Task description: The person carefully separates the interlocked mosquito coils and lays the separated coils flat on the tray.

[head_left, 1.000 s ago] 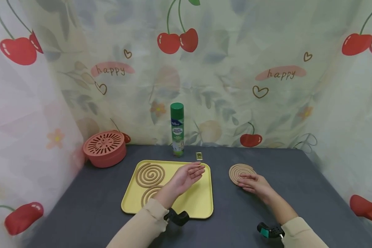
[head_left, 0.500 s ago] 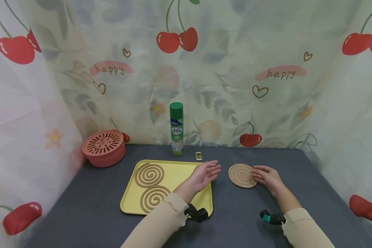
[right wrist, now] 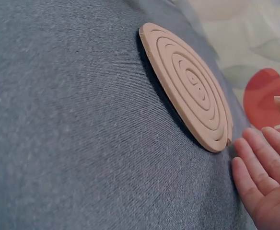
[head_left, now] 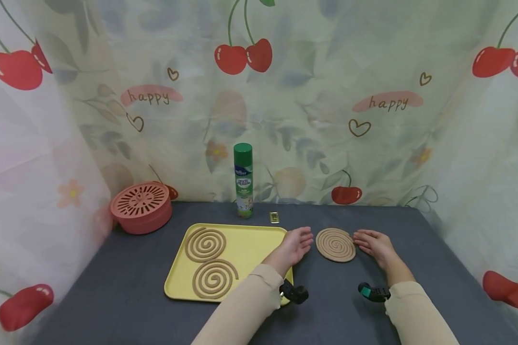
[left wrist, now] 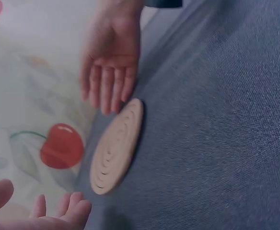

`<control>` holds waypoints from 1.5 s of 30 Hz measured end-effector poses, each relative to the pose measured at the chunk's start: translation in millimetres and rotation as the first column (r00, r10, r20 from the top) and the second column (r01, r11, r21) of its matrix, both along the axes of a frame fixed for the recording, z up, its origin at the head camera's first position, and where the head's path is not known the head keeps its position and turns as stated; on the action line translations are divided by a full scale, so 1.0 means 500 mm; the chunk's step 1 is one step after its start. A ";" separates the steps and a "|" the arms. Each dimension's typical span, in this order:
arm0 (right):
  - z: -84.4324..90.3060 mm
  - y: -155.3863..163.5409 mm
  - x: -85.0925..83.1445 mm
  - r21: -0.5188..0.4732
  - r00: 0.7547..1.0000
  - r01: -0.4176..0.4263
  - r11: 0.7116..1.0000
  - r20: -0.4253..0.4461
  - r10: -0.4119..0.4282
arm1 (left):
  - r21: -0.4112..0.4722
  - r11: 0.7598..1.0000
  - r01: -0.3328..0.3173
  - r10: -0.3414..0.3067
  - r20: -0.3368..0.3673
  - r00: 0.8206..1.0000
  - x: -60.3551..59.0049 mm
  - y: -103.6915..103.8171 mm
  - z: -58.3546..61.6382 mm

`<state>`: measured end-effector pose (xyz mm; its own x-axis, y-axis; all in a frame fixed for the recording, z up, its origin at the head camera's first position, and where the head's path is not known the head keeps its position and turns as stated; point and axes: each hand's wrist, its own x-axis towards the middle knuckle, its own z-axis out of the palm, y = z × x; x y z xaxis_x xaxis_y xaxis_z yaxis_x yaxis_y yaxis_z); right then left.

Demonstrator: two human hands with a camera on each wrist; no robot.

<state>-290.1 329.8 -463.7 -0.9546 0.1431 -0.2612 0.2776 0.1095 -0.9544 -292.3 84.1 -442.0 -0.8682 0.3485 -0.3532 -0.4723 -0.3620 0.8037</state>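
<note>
Closing in from both sides on the mosquito coil (head_left: 335, 244), flat on the counter (head_left: 414, 268) at 3 o'clock of the yellow tray (head_left: 259, 244). Left hand (head_left: 295, 244) and right hand (head_left: 375, 243) open, fingers straight, gripping nothing. Next, likely: pinching opposite rims gently (brittle-looking). Only in the wrist views: ridges and edge thickness; only overhead: the tray's two coils (head_left: 205, 244).
</note>
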 end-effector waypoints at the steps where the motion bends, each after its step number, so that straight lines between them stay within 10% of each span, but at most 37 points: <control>1: -0.002 0.000 -0.001 0.013 1.000 -0.006 1.000 0.006 0.006 | -0.012 1.000 -0.008 0.008 0.008 1.000 -0.001 0.004 -0.004; 8: -0.005 -0.020 -0.010 0.052 0.998 -0.035 0.998 0.050 0.033 | -0.083 0.992 -0.093 0.097 0.042 0.994 -0.026 0.051 -0.069; 11: -0.004 -0.024 -0.009 0.013 0.997 -0.035 0.999 0.062 0.034 | -0.052 0.994 -0.094 0.094 0.008 0.996 -0.075 0.076 -0.162; 13: -0.004 -0.025 -0.010 -0.010 0.997 -0.026 1.000 0.066 0.027 | -0.046 0.994 -0.099 0.099 0.002 0.995 -0.083 0.084 -0.181; 15: -0.006 -0.024 -0.012 -0.021 0.998 -0.015 1.000 0.068 0.017 | -0.048 0.993 -0.110 0.111 0.013 0.994 -0.083 0.084 -0.180; 19: -0.010 -0.023 -0.016 -0.039 0.997 0.028 0.999 0.073 -0.025 | -0.086 0.983 -0.160 0.165 0.048 0.985 -0.012 0.071 -0.074; 23: -0.014 -0.019 -0.013 -0.077 0.995 0.069 0.995 0.078 -0.063 | -0.093 0.980 -0.174 0.180 0.069 0.981 0.015 0.062 -0.035; 30: -0.020 -0.015 -0.006 -0.110 0.995 0.077 0.991 0.066 -0.070 | -0.090 0.979 -0.184 0.193 0.096 0.977 0.012 0.065 -0.043; 38: -0.020 -0.005 0.016 -0.104 0.998 -0.002 0.995 0.055 0.008 | -0.226 0.958 -0.177 0.174 -0.033 0.984 0.022 0.067 -0.048; 45: -0.021 0.004 0.026 -0.117 0.998 -0.047 0.992 0.037 0.051 | -0.276 0.952 -0.131 0.106 -0.102 0.989 -0.015 0.089 -0.116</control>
